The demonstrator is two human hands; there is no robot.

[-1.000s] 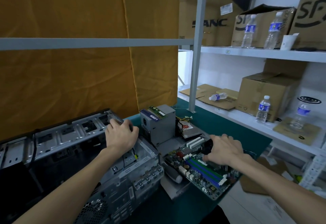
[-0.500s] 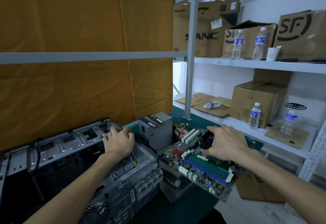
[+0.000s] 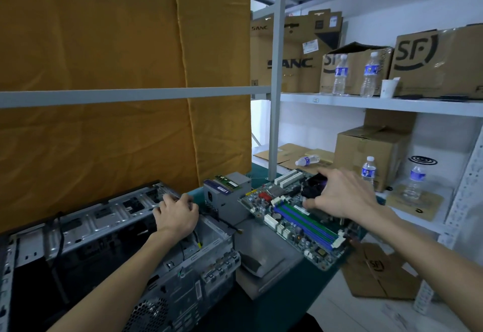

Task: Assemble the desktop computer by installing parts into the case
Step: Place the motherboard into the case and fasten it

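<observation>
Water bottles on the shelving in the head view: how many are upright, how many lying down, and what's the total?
Upright on the upper shelf: 2, water bottle and water bottle.
Upright on the lower shelf: 2, water bottle and water bottle.
Lying on its side on the flattened cardboard: 1, water bottle.
Total: 5.

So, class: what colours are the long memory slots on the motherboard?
Blue and green, alternating, on the motherboard; clearest in the head view.
</observation>
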